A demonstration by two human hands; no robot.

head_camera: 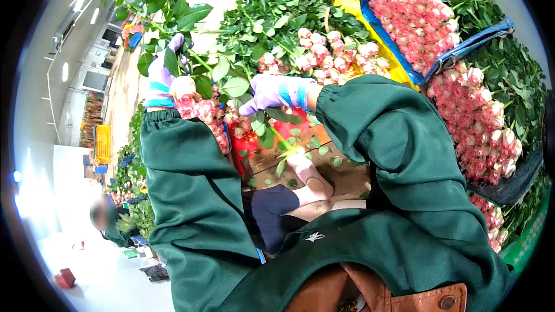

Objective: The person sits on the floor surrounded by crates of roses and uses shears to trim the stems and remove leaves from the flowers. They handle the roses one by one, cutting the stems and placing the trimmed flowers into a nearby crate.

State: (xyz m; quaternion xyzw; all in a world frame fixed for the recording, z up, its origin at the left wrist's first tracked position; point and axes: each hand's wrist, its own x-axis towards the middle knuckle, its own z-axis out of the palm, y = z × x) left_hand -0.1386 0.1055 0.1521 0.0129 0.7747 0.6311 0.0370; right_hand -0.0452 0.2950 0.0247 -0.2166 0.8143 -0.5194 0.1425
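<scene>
My left hand point(164, 67), in a purple glove with blue bands, is closed around a leafy green rose stem point(199, 61) at the upper left. To its right my right hand point(275, 91), in a matching glove, lies at the leaves lower on what looks like the same stem; its fingers are partly hidden, so its hold cannot be told. Close under my left hand is a pink-and-white rose bloom point(184, 89). Behind my right hand lie cut pink roses point(321, 52) with a heap of leafy stems point(277, 13).
Rose bundles point(412, 21) with blue wrapping point(472, 45) fill the right side. Loose leaves lie on wooden boards point(264, 164) below my hands, beside a red sheet point(243, 149). Far left are a yellow crate point(102, 143) and another person point(115, 225).
</scene>
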